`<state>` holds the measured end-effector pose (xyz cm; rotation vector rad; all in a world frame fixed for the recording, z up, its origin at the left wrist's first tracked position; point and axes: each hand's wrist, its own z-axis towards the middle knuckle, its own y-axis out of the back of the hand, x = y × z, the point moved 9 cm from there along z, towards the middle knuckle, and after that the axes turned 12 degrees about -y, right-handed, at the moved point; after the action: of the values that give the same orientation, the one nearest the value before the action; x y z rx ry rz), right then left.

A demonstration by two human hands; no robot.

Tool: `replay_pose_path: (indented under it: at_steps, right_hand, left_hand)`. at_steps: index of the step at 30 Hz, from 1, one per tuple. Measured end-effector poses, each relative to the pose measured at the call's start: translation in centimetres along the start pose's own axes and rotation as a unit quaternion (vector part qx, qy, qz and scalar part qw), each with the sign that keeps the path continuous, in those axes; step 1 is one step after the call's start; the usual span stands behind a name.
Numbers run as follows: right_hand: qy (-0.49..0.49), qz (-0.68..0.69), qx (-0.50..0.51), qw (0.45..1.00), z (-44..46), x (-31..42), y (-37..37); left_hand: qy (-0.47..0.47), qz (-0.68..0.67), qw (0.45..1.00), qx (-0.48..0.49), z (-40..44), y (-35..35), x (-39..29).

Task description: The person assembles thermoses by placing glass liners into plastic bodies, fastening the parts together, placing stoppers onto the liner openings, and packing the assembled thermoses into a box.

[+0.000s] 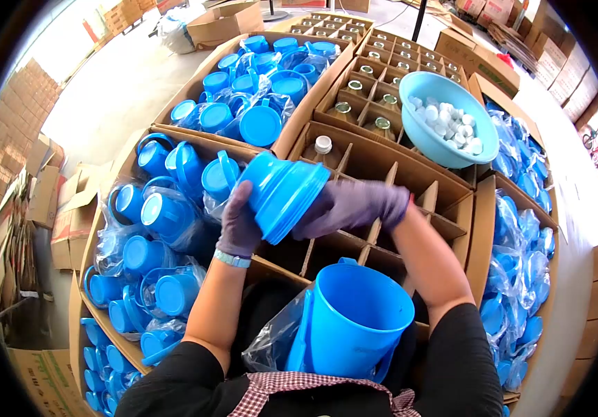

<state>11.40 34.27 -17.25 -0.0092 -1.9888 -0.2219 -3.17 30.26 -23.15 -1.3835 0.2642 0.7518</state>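
Note:
A stepped blue plastic piece [285, 191] is held up and tilted in front of me. My left hand [240, 222], in a purple glove, grips its left side, with the thumb near the top. My right hand [347, 208], also gloved, is at its right side; its fingers are partly hidden behind the piece and somewhat blurred. Below, near my lap, stands an open blue bucket [354, 320] with clear plastic wrap [278, 340] at its left. A divided carton [417, 160] behind my hands holds a bottle with a white cap [322, 145].
Cartons of blue lidded containers [167, 208] lie at the left, with another [264, 125] behind. At the right are cartons of wrapped blue items [514, 278]. A light blue basin [417, 128] of white caps rests on cartons of glass bottles [382, 125].

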Motion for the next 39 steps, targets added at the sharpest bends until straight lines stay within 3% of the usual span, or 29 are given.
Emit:
replay_pose_path:
  at_steps: [1,3,4,5,6,7,9,11,12,15,16,18,21,23,25,27,29,30,35,38,39]
  right_hand:
    - [-0.039,-0.038,0.117,0.992,0.9,-1.0,0.6]
    - [-0.046,0.045,-0.018,0.998,5.5,-5.1,5.9]
    - [0.017,-0.124,-0.179,0.976,7.8,-6.9,7.8]
    - [0.079,-0.287,-0.330,0.896,9.4,-7.8,8.6]
    - [0.035,-0.315,-0.387,0.866,10.5,-9.9,7.9]
    - [-0.068,-0.363,-0.387,0.845,12.9,-13.7,7.2]
    - [-0.103,-0.347,-0.382,0.850,12.8,-14.2,6.0]
    - [-0.065,-0.330,-0.405,0.850,12.0,-14.0,5.9]
    - [-0.037,-0.301,-0.411,0.860,10.3,-12.7,6.0]
    - [0.114,-0.240,-0.488,0.832,1.5,-3.5,7.1]
    - [0.124,-0.220,-0.522,0.815,-2.4,0.0,7.7]
    - [0.211,-0.276,-0.592,0.727,-10.3,6.4,8.0]
    - [0.269,-0.223,-0.565,0.747,-18.2,11.5,11.2]
    - [0.362,-0.169,-0.485,0.778,-23.1,14.8,13.6]
    - [0.389,-0.067,-0.472,0.788,-25.7,21.1,10.1]
    - [0.407,0.035,-0.455,0.791,-27.1,22.1,15.0]
    - [0.418,0.121,-0.371,0.820,-26.2,21.6,17.5]
    - [0.395,0.094,-0.351,0.844,-25.6,20.6,18.3]
    - [0.323,0.216,-0.307,0.869,-20.5,10.6,20.8]
    - [0.193,-0.088,-0.484,0.849,-20.8,9.3,14.6]
    - [0.147,-0.001,-0.471,0.870,-19.9,7.8,12.7]
  left_hand:
    - [-0.026,0.071,0.997,-0.019,-0.6,1.5,-1.5]
    - [-0.039,-0.109,0.993,-0.019,-1.7,2.6,-4.0]
    - [-0.039,-0.089,0.995,-0.029,-2.1,3.5,-4.4]
    - [-0.044,-0.061,0.997,-0.026,-2.8,3.2,-4.7]
    - [-0.050,-0.035,0.998,-0.019,-3.4,2.3,-4.9]
    - [-0.060,-0.009,0.998,-0.007,-3.5,1.3,-5.2]
    - [-0.036,-0.049,0.997,-0.048,-4.7,1.8,-4.8]
    - [-0.018,-0.076,0.996,-0.048,-5.5,2.9,-4.5]
    - [-0.028,-0.060,0.996,-0.065,-5.9,3.3,-4.7]
    - [-0.028,-0.232,0.968,-0.088,-6.3,5.5,-6.8]
    - [-0.027,-0.194,0.981,-0.011,-5.8,4.6,-7.6]
    - [-0.040,-0.016,0.999,-0.017,-3.7,3.0,-7.3]
    - [-0.053,0.240,0.969,-0.004,-0.4,-0.9,-7.9]
    - [-0.052,0.317,0.946,0.048,1.4,-3.9,-7.2]
    - [-0.037,0.339,0.935,0.101,2.8,-6.6,-5.4]
    - [-0.007,0.332,0.932,0.148,3.0,-8.5,-3.2]
    - [0.030,0.314,0.929,0.195,2.3,-9.8,-1.5]
    - [0.054,0.299,0.928,0.218,1.6,-10.2,-0.9]
    - [0.213,0.171,0.889,0.366,-3.8,-10.7,0.0]
    - [0.299,0.051,0.847,0.437,-6.6,-10.8,-0.1]
    - [0.313,0.008,0.841,0.441,-6.8,-10.9,-0.1]
